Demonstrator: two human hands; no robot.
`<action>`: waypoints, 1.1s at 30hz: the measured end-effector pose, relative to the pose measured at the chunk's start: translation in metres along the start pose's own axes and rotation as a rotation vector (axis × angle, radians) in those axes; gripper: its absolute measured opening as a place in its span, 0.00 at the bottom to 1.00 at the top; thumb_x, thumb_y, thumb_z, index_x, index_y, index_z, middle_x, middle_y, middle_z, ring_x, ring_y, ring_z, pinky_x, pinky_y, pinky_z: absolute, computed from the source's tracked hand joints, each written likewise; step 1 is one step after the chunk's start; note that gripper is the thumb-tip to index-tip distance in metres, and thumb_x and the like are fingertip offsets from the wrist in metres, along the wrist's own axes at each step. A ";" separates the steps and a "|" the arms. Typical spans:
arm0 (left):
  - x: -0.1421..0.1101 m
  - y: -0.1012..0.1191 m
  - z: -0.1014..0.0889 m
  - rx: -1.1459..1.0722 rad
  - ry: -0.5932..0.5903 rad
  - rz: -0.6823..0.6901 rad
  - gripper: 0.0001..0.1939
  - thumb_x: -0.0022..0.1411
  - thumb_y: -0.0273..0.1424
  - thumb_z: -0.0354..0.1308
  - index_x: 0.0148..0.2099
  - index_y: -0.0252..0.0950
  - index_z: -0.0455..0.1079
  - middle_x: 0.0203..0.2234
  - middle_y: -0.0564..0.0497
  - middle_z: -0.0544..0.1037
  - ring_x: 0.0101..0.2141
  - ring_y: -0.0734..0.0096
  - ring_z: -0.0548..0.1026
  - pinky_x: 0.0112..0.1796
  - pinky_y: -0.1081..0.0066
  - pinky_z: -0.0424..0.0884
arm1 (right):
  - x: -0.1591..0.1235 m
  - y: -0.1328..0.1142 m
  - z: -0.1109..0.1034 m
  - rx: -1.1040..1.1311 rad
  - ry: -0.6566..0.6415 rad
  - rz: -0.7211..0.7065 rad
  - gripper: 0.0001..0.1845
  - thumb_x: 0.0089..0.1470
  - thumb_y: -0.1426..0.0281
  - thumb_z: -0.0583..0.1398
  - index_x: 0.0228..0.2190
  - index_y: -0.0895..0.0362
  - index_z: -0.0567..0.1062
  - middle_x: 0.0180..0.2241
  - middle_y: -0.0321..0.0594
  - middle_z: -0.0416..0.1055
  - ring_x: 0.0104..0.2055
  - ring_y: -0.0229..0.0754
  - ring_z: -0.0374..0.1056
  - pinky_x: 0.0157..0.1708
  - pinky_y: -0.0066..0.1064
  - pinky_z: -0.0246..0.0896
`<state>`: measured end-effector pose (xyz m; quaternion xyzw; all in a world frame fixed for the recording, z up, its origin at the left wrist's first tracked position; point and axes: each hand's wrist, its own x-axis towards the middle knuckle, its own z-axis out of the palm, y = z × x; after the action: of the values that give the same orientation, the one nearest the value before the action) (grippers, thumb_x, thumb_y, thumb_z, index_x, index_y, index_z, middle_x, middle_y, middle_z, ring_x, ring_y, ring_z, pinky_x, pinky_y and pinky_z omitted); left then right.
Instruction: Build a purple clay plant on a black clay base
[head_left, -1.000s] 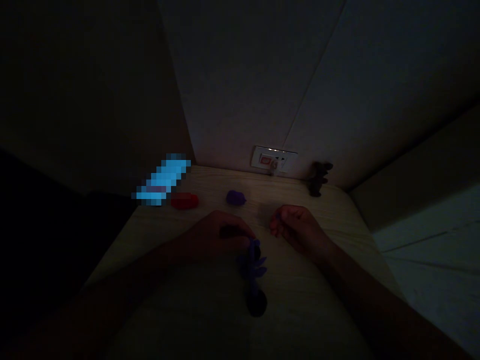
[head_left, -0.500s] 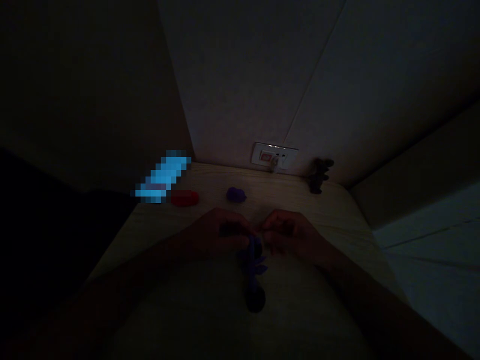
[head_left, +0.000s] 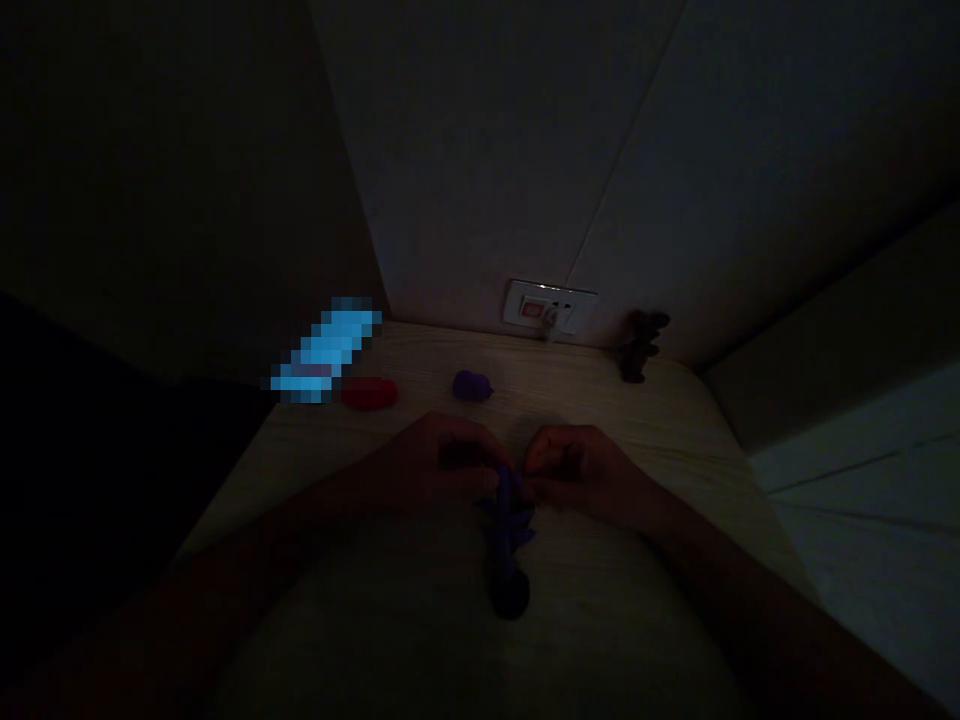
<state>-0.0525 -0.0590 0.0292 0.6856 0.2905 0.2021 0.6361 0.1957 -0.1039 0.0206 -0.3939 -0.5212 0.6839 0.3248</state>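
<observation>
In dim light a purple modelled figure (head_left: 507,530) stands or lies on the wooden surface in front of me; I cannot tell which. It has a stem-like middle, pointed leaf-like pieces and a dark rounded end nearest me. My left hand (head_left: 439,465) pinches its far end between thumb and fingers. From the other side my right hand (head_left: 585,470) has its thumb and fingertips closed at the same end, touching the purple material. Exactly what lies between the right fingertips is hidden. Beyond the hands rests a purple lump (head_left: 472,386), apparently modelling clay.
A red lump (head_left: 370,393) lies at the back left, beside a bright pixelated blue patch (head_left: 328,350). Against the wall a socket plate (head_left: 549,307) holds a plug. A small dark figure (head_left: 641,346) is at the back right of the wooden tabletop (head_left: 600,610).
My right hand has closed in on the far end of the purple figure, covering a dark round part seen there before. My left hand keeps its pinch almost in place.
</observation>
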 end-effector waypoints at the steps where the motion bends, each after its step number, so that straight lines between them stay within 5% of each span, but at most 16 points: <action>1: 0.000 0.000 0.000 -0.006 0.004 -0.005 0.12 0.61 0.36 0.69 0.45 0.35 0.82 0.39 0.47 0.86 0.39 0.63 0.83 0.42 0.68 0.77 | 0.001 0.000 0.000 -0.018 0.026 -0.005 0.18 0.45 0.64 0.78 0.30 0.58 0.77 0.23 0.32 0.75 0.22 0.30 0.67 0.23 0.22 0.61; 8: 0.000 -0.001 0.006 -0.107 0.018 -0.039 0.13 0.60 0.35 0.70 0.45 0.35 0.82 0.41 0.46 0.87 0.41 0.63 0.84 0.44 0.68 0.77 | 0.006 -0.001 -0.003 -0.071 0.209 -0.119 0.16 0.51 0.60 0.75 0.34 0.57 0.82 0.22 0.34 0.76 0.21 0.34 0.68 0.22 0.26 0.65; 18: 0.002 -0.002 0.015 -0.193 0.069 -0.057 0.14 0.58 0.36 0.73 0.44 0.34 0.79 0.39 0.46 0.86 0.39 0.65 0.83 0.41 0.69 0.77 | 0.000 -0.001 -0.001 -0.014 0.222 -0.198 0.11 0.53 0.63 0.74 0.37 0.54 0.85 0.27 0.36 0.80 0.26 0.33 0.72 0.28 0.24 0.67; 33: 0.003 0.004 0.016 -0.205 0.103 -0.105 0.13 0.54 0.33 0.75 0.37 0.34 0.78 0.33 0.49 0.84 0.34 0.68 0.82 0.38 0.70 0.75 | -0.007 -0.009 0.017 -0.091 0.259 -0.135 0.12 0.52 0.60 0.74 0.33 0.55 0.84 0.26 0.36 0.78 0.26 0.36 0.68 0.28 0.28 0.64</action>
<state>-0.0394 -0.0698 0.0309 0.5898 0.3360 0.2322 0.6967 0.1841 -0.1158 0.0336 -0.4572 -0.5309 0.5794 0.4164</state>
